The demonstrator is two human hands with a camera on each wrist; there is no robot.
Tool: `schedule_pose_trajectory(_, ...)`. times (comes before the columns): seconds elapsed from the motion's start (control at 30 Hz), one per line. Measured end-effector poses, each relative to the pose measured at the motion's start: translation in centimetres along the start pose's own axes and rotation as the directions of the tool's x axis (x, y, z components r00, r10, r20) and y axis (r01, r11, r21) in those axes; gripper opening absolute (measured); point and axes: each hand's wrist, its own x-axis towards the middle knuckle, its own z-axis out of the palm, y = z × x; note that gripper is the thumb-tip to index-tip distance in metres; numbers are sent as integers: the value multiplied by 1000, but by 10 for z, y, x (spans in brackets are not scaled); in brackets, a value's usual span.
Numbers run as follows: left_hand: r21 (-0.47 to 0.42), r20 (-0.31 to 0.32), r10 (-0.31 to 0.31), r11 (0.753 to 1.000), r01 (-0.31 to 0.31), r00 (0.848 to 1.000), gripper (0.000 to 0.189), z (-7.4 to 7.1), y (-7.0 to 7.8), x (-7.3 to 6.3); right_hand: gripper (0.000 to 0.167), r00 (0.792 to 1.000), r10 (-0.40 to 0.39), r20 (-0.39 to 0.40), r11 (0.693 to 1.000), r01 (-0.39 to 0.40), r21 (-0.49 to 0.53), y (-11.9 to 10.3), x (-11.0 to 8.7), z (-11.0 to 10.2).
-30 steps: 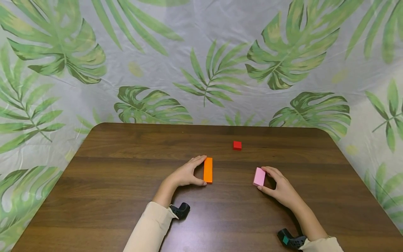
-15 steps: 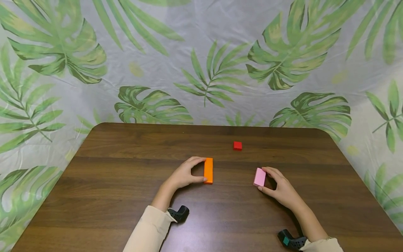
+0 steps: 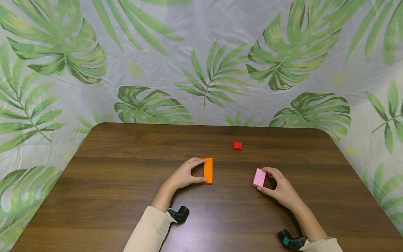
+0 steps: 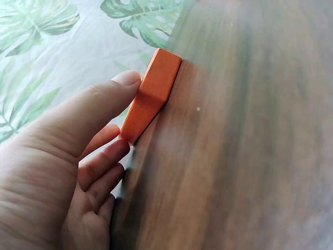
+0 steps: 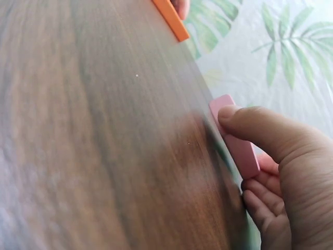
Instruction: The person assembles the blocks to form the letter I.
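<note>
An orange rectangular block lies lengthwise, pointing away from me, near the middle of the wooden table. My left hand pinches it by its ends, thumb at the near end and fingers at the far one. In the left wrist view the thumb presses the orange block while the fingertips meet its other end. To the right, a shorter pink block sits slightly tilted in my right hand, held between thumb and fingers. The right wrist view shows the thumb on the pink block.
A small red block lies farther back, between the two hands in sideways position. The brown table ends at a leaf-patterned cloth behind it. Black wrist cameras hang close to the tabletop.
My left hand's thumb and fingers have drawn in slightly on the ends of the orange block. The pink block has turned or shifted very slightly in my right hand. The red block stays put.
</note>
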Motion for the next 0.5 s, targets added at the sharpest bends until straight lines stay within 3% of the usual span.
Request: schedule_pose_trajectory(0.5, -7, -22, 11, 1000, -11, 1000, 67, 0, 1, -1, 64, 1000, -22, 4, 999, 22, 38, -8, 2, 2)
